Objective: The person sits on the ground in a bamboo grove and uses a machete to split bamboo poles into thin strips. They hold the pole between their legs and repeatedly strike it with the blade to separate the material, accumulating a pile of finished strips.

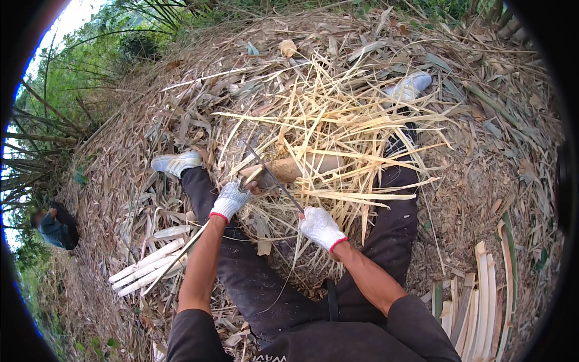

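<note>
My left hand (232,200), in a white knit glove with a red cuff, is closed around a thin bamboo strip (192,241). The strip's tail slants down past my left forearm. My right hand (321,228), gloved alike, grips a knife (271,175) by its handle, which the fingers hide. Its long dark blade points up and left, its middle passing just right of my left fingers. Whether the blade touches the strip I cannot tell. Behind the blade a thick brown bamboo or wood piece (289,170) lies on the ground between my legs, partly under pale shavings (325,130).
Split pale bamboo slats (148,268) lie left of my left leg. More long slats (482,301) are stacked at the lower right. My outstretched legs (398,211) flank the shavings. Dry leaves (476,181) cover the ground. Another person (57,228) sits at the far left.
</note>
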The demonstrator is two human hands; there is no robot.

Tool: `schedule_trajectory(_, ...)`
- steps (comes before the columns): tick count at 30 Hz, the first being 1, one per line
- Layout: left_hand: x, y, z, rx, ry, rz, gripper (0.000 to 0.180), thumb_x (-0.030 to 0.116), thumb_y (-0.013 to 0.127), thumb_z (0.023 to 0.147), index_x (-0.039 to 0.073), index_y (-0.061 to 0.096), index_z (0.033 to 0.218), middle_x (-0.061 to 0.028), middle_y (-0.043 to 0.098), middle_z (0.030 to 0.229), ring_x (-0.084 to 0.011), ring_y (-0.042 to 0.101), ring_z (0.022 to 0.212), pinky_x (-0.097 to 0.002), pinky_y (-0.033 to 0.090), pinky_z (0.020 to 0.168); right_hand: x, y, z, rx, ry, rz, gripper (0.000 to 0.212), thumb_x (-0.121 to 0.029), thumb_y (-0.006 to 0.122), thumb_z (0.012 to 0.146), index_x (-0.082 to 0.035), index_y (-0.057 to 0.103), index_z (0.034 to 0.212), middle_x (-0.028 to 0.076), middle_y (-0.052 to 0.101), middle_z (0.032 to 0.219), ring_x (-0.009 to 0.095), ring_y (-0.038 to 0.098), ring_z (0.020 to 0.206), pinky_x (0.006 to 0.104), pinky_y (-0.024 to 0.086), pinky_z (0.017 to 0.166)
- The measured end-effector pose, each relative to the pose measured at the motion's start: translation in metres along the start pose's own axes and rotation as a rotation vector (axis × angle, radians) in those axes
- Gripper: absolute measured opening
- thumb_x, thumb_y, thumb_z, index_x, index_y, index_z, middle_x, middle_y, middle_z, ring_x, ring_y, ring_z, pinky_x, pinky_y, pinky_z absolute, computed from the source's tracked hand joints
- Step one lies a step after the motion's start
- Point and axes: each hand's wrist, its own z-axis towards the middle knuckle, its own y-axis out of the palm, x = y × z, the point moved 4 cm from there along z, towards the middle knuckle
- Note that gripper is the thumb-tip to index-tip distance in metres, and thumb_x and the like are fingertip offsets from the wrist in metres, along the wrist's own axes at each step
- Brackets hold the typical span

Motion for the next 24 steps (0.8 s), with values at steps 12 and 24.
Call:
schedule_trajectory(12, 0.034, 0.032, -0.039, 0.367, 0.041, 0.21, 0.057, 0.044, 0.065, 0.088, 0.004, 0.054, 0.127, -0.0236, 0.063, 0.114, -0.0402, 0.061, 0.106, -0.0563, 0.04, 0.098, 0.014, 0.004, 0.004, -0.061, 0.101, 0.087, 0.038, -0.032, 0.053, 0.093, 0.004, 0.066, 0.088, 0.03, 0.064, 0.08, 0.048, 0.063, 0.08, 0.0497, 0.049, 0.073)
schedule_trajectory(24, 0.053, 0.012, -0.073, 0.579, -0.008, 0.038, 0.053, 0.045, 0.07, 0.086, 0.001, 0.059, 0.113, -0.0222, 0.059, 0.112, -0.0407, 0.057, 0.108, -0.0507, 0.043, 0.092, 0.012, -0.004, 0.004, -0.107, 0.205, 0.108, 0.042, -0.036, 0.055, 0.094, 0.004, 0.066, 0.092, 0.03, 0.064, 0.081, 0.046, 0.064, 0.08, 0.0486, 0.049, 0.073)
